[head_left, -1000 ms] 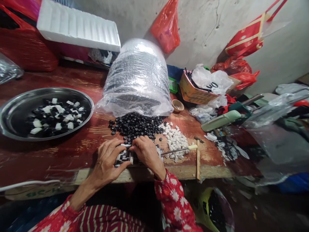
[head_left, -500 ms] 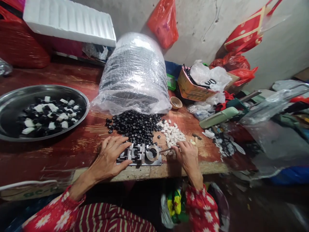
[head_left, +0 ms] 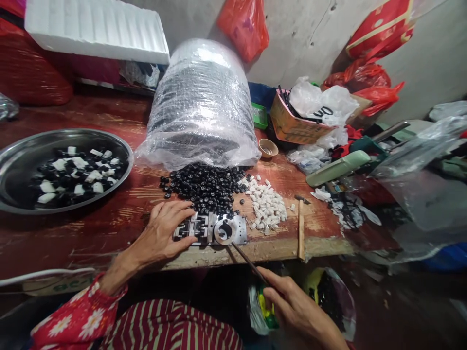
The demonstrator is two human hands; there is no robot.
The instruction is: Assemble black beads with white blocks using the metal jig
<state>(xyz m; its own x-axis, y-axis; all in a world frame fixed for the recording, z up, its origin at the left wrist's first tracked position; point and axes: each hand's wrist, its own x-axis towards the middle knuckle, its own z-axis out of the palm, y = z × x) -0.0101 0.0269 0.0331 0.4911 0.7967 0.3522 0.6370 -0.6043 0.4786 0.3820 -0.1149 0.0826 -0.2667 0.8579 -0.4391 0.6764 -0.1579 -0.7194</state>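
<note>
I'm watching a person whose hands are working well apart, with the jig [head_left: 210, 228] lying along the near edge of the bench [head_left: 262, 250], its long axis running left to right. The left hand [head_left: 166, 231] is nearer, clasping the jig's left end, thumb on the near side, fingers on the far side. The right hand [head_left: 292, 296] is gripping the outer end of a lever [head_left: 248, 261], out past the bench edge, so the jig is lying up and to the left of it. From that grip the lever is slanting across the edge to the ring [head_left: 229, 239] towards the jig's right end
</note>
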